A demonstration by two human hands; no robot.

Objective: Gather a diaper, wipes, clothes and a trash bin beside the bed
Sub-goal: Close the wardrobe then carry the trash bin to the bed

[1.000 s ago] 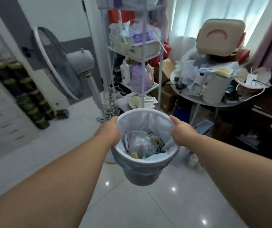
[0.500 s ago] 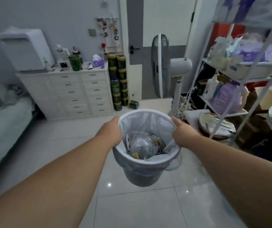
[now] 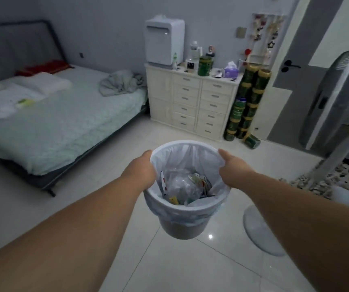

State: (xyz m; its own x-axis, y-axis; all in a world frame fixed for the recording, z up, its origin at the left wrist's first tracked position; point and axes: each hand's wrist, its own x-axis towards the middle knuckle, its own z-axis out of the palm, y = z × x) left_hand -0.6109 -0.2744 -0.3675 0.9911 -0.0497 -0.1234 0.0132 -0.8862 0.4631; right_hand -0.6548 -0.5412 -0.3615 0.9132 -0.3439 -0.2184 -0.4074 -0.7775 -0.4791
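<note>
Overhead, both hands carry the lined trash bin above the tiled floor: left hand and right hand clasp opposite rims. Open floor separates it from the bed ahead-left; the dresser stands ahead, the fan right.

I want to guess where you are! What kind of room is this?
It looks like a bedroom at home. There is a made bed against the wall, a cream chest of drawers with bottles on top, and a standing fan near the door.
</note>
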